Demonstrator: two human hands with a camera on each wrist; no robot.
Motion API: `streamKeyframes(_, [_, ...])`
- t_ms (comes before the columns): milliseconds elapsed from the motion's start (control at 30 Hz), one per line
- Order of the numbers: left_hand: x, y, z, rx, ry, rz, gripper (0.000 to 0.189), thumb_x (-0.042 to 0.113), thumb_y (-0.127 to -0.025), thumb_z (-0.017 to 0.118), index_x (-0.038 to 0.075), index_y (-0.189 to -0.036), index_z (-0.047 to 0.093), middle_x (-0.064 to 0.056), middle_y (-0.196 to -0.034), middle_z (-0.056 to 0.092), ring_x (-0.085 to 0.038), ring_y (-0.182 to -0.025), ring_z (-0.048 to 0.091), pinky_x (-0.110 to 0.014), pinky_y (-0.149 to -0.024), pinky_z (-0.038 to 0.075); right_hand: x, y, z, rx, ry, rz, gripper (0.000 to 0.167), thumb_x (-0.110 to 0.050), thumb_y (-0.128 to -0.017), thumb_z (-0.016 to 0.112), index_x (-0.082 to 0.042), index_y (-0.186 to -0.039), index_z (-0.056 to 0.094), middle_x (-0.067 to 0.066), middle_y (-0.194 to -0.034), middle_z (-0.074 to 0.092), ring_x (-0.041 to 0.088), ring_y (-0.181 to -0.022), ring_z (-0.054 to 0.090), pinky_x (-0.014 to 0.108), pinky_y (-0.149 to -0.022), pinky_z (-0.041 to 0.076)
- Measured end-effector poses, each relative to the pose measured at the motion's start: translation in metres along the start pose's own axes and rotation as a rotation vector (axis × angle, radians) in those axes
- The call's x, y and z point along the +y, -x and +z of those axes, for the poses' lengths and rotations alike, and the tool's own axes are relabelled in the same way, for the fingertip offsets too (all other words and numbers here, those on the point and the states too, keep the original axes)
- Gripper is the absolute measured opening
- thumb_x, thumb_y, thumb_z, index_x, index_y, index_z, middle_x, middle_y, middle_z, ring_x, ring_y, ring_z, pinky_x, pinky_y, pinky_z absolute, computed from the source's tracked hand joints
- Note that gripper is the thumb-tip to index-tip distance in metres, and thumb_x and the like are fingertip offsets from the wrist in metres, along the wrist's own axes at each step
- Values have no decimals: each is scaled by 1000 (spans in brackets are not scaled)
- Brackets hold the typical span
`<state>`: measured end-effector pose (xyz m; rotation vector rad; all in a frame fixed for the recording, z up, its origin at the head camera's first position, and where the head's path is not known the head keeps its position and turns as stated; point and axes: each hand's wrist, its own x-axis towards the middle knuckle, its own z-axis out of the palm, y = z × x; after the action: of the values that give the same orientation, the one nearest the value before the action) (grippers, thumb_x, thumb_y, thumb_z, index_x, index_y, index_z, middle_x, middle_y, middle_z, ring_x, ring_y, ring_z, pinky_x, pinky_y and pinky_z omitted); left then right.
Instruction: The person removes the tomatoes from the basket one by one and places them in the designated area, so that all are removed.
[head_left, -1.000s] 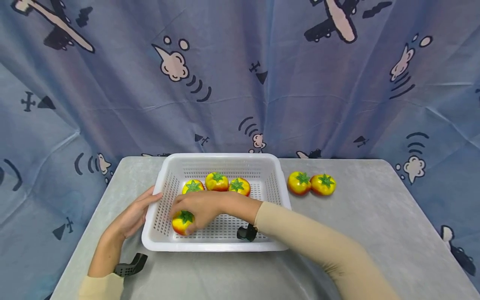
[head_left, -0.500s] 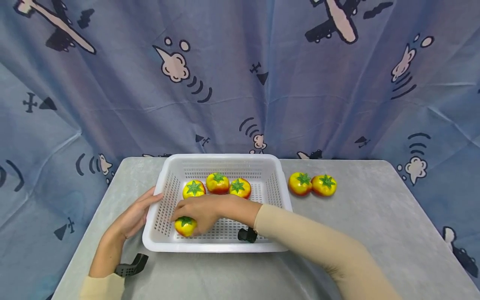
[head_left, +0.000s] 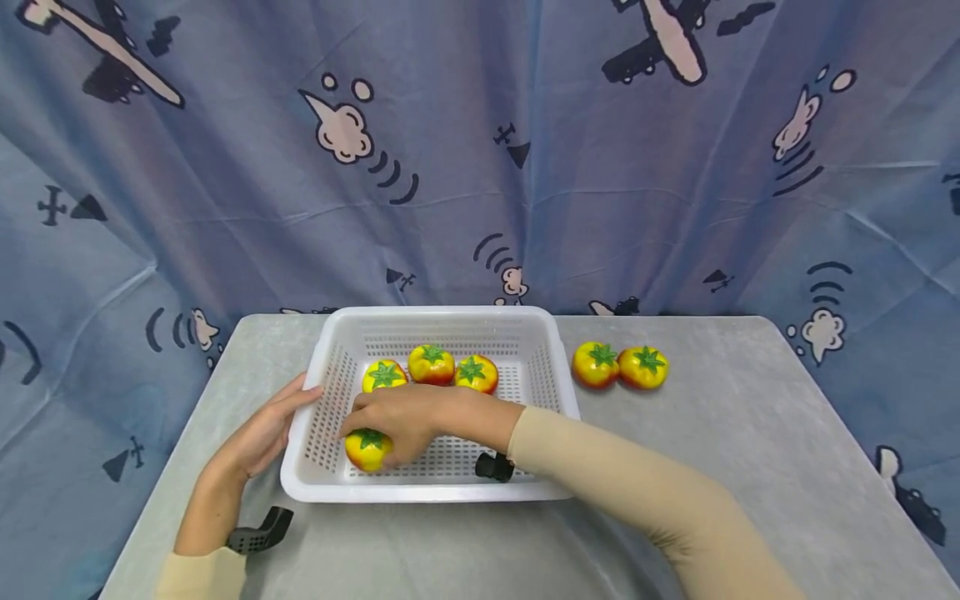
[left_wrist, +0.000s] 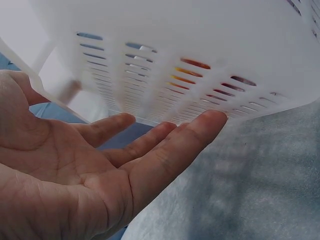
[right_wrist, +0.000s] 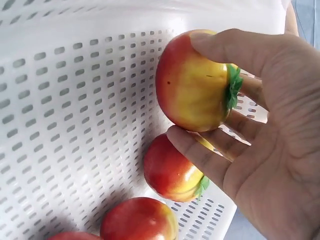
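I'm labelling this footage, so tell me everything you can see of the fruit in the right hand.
The fruit is round and slightly squat, its glossy yellow skin shading into red, with small dark specks and a green, star-shaped leafy cap. It looks like plastic, unbroken where visible. The right hand holds it between thumb and fingers inside the white basket, toward the near left corner, cap up in the head view. Whether it touches the basket is unclear.

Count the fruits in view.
6: one fruit in the right grip, three fruits beyond it in the basket, two fruits on the table beside it. The forearm may hide more.
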<state>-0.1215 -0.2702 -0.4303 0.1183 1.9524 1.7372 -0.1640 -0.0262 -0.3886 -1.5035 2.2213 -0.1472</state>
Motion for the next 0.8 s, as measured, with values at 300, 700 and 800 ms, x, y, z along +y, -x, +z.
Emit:
streamKeyframes(300, [-1, 0, -1, -2, -3, -2, 73, 42, -115, 34, 23, -171, -9, -31, -174, 12, -54, -149, 39, -56, -104, 54, -2, 9, -11, 57, -7, -23, 64, -26, -94, 80, -24, -153, 56, 1, -150, 58, 14, -127, 58, 29, -114, 47])
streamKeyframes(700, [0, 0, -2, 8, -13, -7, 73, 42, -115, 34, 20, -171, -7, -30, -173, 15, -44, -144, 47, -53, -103, 55, -14, 32, -24, 172, 18, 29, 66, -28, -95, 79, -24, -156, 53, 2, -154, 53, 15, -133, 55, 29, -114, 47])
streamKeyframes(800, [-1, -1, -2, 4, -8, -9, 73, 41, -115, 34, 20, -171, -8, -31, -173, 16, -43, -144, 48, -52, -103, 55, -15, 42, -28, 219, -3, 50, 67, -28, -94, 81, -24, -155, 54, 0, -151, 55, 13, -129, 56, 27, -112, 48])
